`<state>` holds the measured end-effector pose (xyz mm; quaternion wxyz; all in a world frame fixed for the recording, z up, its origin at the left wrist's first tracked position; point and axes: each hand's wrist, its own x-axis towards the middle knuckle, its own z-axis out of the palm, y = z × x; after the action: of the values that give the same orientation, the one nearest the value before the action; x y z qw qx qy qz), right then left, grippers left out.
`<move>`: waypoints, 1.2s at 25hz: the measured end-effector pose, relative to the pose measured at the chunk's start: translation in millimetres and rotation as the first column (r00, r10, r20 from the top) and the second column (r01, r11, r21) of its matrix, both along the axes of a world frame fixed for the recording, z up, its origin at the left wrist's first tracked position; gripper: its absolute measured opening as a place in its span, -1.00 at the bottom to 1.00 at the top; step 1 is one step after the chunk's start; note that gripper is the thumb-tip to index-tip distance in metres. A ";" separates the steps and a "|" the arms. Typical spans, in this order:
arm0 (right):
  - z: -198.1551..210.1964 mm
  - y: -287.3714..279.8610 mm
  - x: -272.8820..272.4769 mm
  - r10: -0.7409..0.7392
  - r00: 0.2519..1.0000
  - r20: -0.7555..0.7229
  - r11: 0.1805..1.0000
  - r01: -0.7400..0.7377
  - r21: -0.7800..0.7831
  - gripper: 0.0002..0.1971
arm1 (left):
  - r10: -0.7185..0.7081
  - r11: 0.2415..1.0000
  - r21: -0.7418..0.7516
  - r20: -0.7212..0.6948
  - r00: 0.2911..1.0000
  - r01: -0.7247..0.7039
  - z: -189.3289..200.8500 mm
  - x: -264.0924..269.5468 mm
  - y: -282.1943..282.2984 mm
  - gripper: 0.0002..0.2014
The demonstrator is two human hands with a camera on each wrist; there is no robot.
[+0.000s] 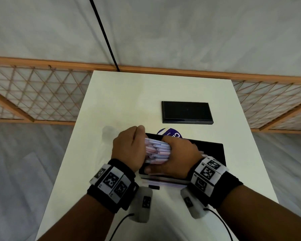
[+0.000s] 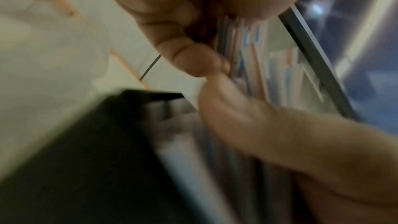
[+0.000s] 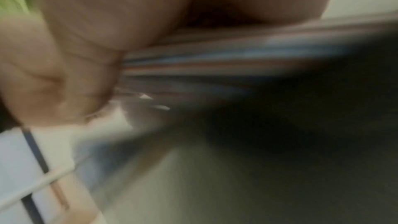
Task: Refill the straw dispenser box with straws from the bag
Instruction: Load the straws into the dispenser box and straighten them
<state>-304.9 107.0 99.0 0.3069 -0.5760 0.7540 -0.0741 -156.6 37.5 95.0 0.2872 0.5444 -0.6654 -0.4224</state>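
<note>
A thick bundle of wrapped straws [image 1: 157, 150] in pale pink and blue lies across the open black dispenser box [image 1: 214, 152] near the table's front. My left hand [image 1: 129, 146] grips the bundle's left end with curled fingers. My right hand [image 1: 178, 155] grips it just to the right, thumb underneath. The left wrist view shows the straws [image 2: 247, 57] between curled fingers [image 2: 200, 62] above the box's black wall [image 2: 103, 142]. In the blurred right wrist view the straws [image 3: 215, 60] run out of my fist. The purple-printed bag [image 1: 170, 133] peeks out behind the box.
The box's flat black lid [image 1: 187, 112] lies farther back on the white table [image 1: 122, 101]. A wooden lattice rail [image 1: 42, 94] runs behind the table. A black cable [image 1: 103, 32] hangs down to the table's far edge.
</note>
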 end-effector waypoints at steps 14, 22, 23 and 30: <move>0.1 78.9 -37.8 -0.067 0.990 -0.122 0.986 0.047 -0.162 -0.15 | -0.062 0.919 0.375 -0.167 0.984 0.122 -12.6 -12.9 0.5 -0.28; -15.5 85.3 -40.3 -0.019 0.971 -0.237 1.000 0.014 -0.022 -0.09 | 0.207 0.924 0.366 -0.233 0.950 -0.111 -13.7 -18.2 5.7 -0.31; -17.5 86.3 -39.2 0.006 0.967 -0.254 1.000 -0.001 0.023 -0.09 | 0.206 0.911 0.401 -0.246 0.947 -0.094 -11.5 -18.5 11.5 -0.23; -24.0 76.8 -32.9 -0.012 0.958 -0.286 0.996 0.037 0.083 -0.05 | 0.176 0.891 0.452 -0.248 0.953 -0.047 -12.9 -18.4 25.6 0.09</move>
<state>-337.8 183.9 75.0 0.2189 -0.5573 0.8000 0.0388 -175.0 63.1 82.1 0.2723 0.5670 -0.4717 -0.6179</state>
